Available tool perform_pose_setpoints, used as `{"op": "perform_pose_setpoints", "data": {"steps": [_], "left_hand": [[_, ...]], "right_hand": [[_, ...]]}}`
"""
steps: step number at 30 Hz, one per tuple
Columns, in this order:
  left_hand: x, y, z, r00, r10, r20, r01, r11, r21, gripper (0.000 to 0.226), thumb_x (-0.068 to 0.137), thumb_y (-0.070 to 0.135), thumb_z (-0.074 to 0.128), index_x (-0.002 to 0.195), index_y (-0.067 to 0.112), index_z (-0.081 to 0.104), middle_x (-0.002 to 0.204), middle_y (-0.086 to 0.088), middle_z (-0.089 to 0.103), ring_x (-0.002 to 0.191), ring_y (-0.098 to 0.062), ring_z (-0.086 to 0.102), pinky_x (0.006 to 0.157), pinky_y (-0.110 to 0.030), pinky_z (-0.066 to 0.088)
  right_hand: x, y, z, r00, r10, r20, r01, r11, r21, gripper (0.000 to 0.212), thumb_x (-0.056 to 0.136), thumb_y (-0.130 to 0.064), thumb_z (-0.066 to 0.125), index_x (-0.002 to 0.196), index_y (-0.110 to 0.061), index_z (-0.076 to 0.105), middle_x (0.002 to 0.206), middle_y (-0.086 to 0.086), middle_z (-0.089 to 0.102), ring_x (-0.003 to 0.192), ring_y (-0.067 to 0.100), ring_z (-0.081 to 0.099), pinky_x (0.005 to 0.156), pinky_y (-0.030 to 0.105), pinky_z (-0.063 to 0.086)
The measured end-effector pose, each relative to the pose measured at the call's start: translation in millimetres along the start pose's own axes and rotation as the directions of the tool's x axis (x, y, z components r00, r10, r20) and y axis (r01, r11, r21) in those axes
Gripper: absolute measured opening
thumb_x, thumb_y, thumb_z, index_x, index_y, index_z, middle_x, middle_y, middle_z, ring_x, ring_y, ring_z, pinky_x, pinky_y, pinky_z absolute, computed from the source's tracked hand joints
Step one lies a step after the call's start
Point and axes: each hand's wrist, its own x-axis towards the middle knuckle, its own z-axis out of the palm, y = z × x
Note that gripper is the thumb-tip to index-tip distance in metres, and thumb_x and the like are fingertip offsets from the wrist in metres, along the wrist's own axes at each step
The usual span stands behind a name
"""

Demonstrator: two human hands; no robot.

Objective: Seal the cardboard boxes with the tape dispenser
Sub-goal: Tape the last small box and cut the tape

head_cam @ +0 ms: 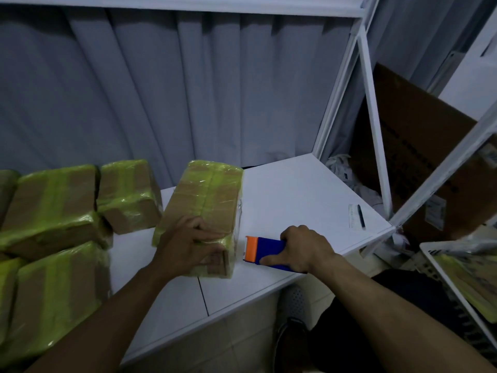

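Nearest, the right hand [301, 246] is wrapped tight round the blue tape dispenser [269, 251], its orange nose just beside the cardboard box [204, 200] on the white table [295, 189]. Beyond it the left hand [188, 243] lies spread, pressing the box's near end. Stiff and light, I'd guess; glossy tape looks slippery, so hold the corners.

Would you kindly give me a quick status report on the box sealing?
Left hand pressing down on box. Right hand gripping tape dispenser on table, just right of box. Path clear; taped boxes stacked left.
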Motion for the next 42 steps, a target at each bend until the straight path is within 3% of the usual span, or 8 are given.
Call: {"op": "perform_pose_setpoints", "data": {"steps": [9,15,21,25,29,32,36,42], "left_hand": [[1,-3,4,1.000,-0.016,0.024,0.016,1.000,-0.013,0.029,0.070,0.090,0.046,0.093,0.075,0.055,0.094,0.028,0.052,0.097,0.000,0.043,0.079,-0.013,0.035],[4,-6,2,0.994,-0.010,0.108,0.005,0.999,0.048,0.071,0.061,0.094,0.045,0.110,0.049,0.070,0.099,0.017,0.054,0.102,-0.005,0.044,0.080,-0.017,0.033],[6,2,6,0.993,-0.012,0.114,0.016,1.000,-0.027,0.036,0.075,0.040,0.084,0.107,0.045,0.069,0.092,0.022,0.056,0.093,-0.001,0.051,0.078,-0.025,0.043],[5,-3,9,0.993,-0.047,0.109,0.051,0.998,-0.029,0.043,0.071,0.034,0.088,0.100,0.054,0.064,0.096,0.015,0.061,0.098,-0.014,0.055,0.082,-0.031,0.049],[2,3,12,0.979,-0.154,0.135,0.177,0.969,-0.172,0.038,0.071,0.032,0.088,0.087,0.050,0.059,0.104,0.005,0.063,0.102,-0.018,0.059,0.091,-0.041,0.054],[1,9,13,0.993,-0.084,0.087,0.096,0.986,-0.134,0.031,0.073,0.048,0.082,0.100,0.045,0.067,0.114,0.010,0.062,0.108,-0.016,0.058,0.093,-0.040,0.052],[3,2,0,0.987,-0.029,0.159,0.026,0.999,0.023,0.065,0.080,0.053,0.071,0.139,0.033,0.052,0.144,0.006,0.047,0.133,-0.019,0.043,0.112,-0.047,0.037],[-10,-8,-20,0.987,-0.071,0.141,0.026,0.953,0.301,0.068,0.084,0.067,0.042,0.142,0.033,0.052,0.151,0.007,0.045,0.143,-0.024,0.033,0.116,-0.043,0.018]], "right_hand": [[20,-22,12,0.998,0.003,0.060,-0.003,1.000,0.001,0.074,0.065,-0.088,0.068,0.101,-0.023,0.058,0.089,-0.005,0.065,0.077,0.014,0.064,0.066,0.029,0.053],[23,-28,15,0.999,-0.008,0.054,0.009,1.000,-0.011,0.069,0.066,-0.089,0.065,0.081,-0.023,0.053,0.072,-0.007,0.055,0.068,0.013,0.058,0.055,0.027,0.041],[14,-33,18,1.000,0.000,-0.003,0.000,0.993,-0.118,0.069,0.073,-0.090,0.057,0.083,-0.021,0.052,0.080,-0.005,0.056,0.073,0.017,0.057,0.064,0.030,0.043],[6,-36,21,0.990,-0.083,-0.111,0.049,0.958,-0.281,0.071,0.083,-0.084,0.050,0.111,-0.020,0.061,0.106,0.002,0.069,0.092,0.024,0.067,0.072,0.033,0.045],[7,-37,20,0.987,-0.080,-0.140,0.021,0.924,-0.381,0.067,0.090,-0.079,0.046,0.117,-0.020,0.062,0.109,0.004,0.069,0.094,0.025,0.068,0.071,0.033,0.042],[12,-30,15,0.992,0.057,-0.112,-0.082,0.970,-0.227,0.065,0.087,-0.081,0.048,0.099,-0.019,0.059,0.099,0.002,0.068,0.086,0.024,0.066,0.070,0.032,0.047],[12,-11,11,0.975,0.176,-0.138,-0.172,0.984,0.041,0.070,0.081,-0.087,0.048,0.081,-0.018,0.055,0.079,-0.003,0.060,0.071,0.018,0.062,0.065,0.031,0.051],[16,-6,21,0.972,0.177,-0.154,-0.138,0.962,0.236,0.065,0.086,-0.084,0.043,0.081,-0.020,0.056,0.076,-0.004,0.064,0.065,0.015,0.065,0.067,0.037,0.060]]}}
